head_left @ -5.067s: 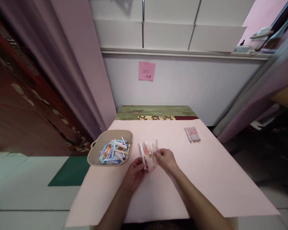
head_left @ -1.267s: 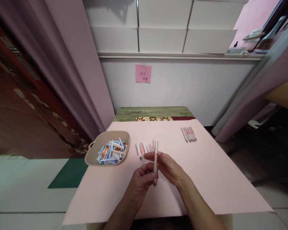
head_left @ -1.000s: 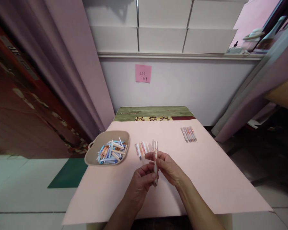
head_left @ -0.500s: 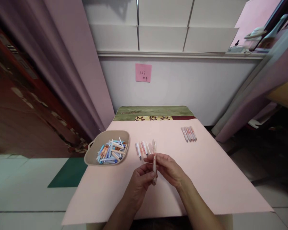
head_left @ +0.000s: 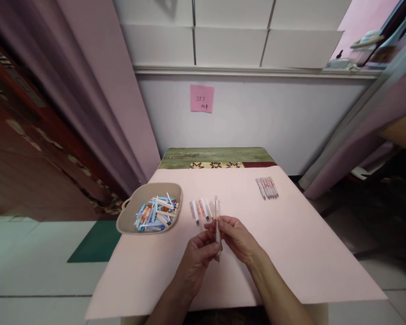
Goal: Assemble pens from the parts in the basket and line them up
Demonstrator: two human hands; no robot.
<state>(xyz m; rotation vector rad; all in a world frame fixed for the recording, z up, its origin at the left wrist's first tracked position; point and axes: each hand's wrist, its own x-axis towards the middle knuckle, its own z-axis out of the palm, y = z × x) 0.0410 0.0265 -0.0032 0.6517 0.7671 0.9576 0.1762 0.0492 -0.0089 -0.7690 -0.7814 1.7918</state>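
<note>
Upright above the table's near half is a pale translucent pen (head_left: 217, 207), pinched by both hands. My left hand (head_left: 201, 250) grips its lower part between thumb and fingers. Higher up, my right hand (head_left: 237, 234) has its fingertips closed on the barrel. Just beyond my hands lies a loose row of pen parts (head_left: 201, 210), some white with black tips and some patterned in pink and orange. A neat row of several assembled pens (head_left: 267, 188) rests at the right of the table.
At the left edge of the pink-covered table (head_left: 291, 257) stands a beige basket (head_left: 128, 223) holding many blue, white and orange pen parts (head_left: 155, 214). A white wall with a pink note (head_left: 202, 98) rises behind the table. Curtains hang on both sides.
The pen has turned slightly in my fingers, its pattern showing less. Both hands keep their grip in nearly the same place. The camera view has shifted a little.
</note>
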